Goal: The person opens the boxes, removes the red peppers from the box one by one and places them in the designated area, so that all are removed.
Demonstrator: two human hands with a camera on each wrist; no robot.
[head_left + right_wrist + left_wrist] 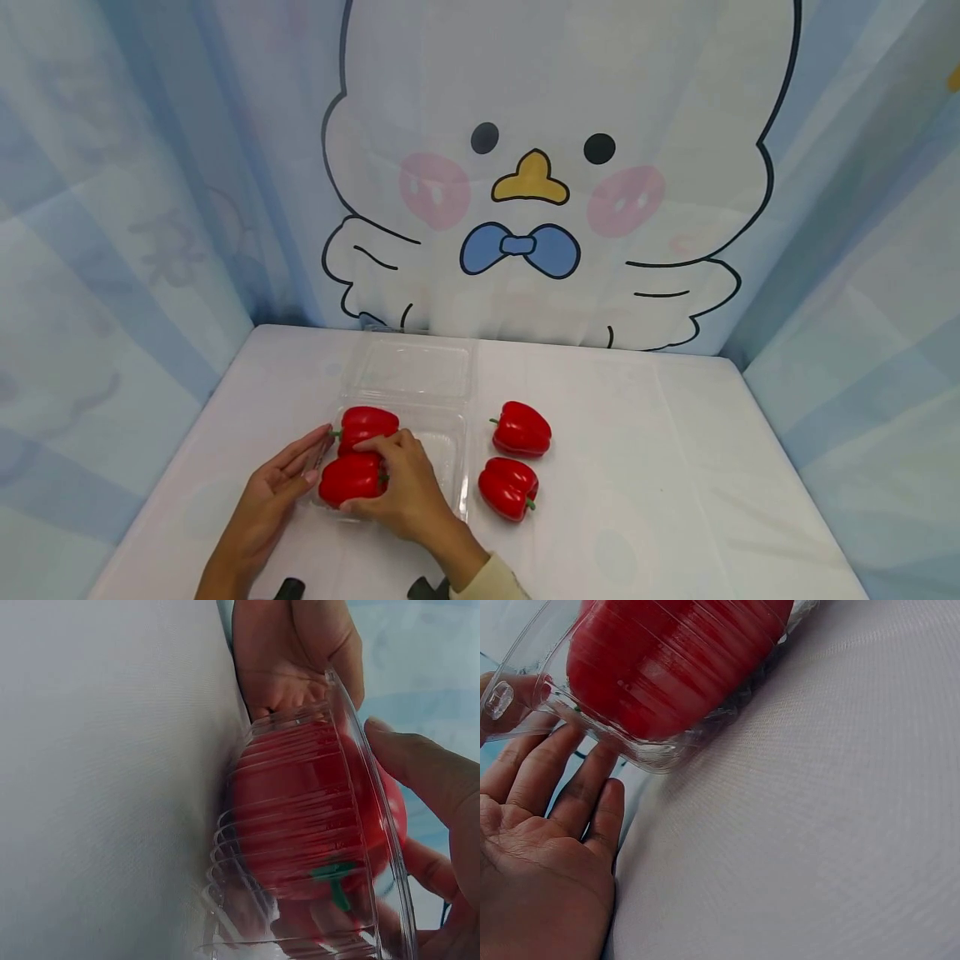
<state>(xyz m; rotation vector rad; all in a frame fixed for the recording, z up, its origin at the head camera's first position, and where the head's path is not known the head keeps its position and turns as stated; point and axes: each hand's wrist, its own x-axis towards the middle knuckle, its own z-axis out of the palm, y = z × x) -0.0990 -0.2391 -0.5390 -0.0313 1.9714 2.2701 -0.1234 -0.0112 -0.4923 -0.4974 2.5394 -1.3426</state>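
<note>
A clear plastic clamshell box lies with its lid folded back, two red bell peppers in its left half. My right hand grips the nearer bell pepper, thumb on the near side and fingers over the far side. Through the ribbed wall in the right wrist view, this bell pepper shows its green stem. Just behind it sits the other bell pepper. Along the box's left wall my left hand rests its straight fingers, thumb near the rim.
Two more red bell peppers, a farther one and a nearer one, lie on the white-covered table right of the box. The transparent lid extends toward the back edge. Printed curtains enclose the table at the back and sides.
</note>
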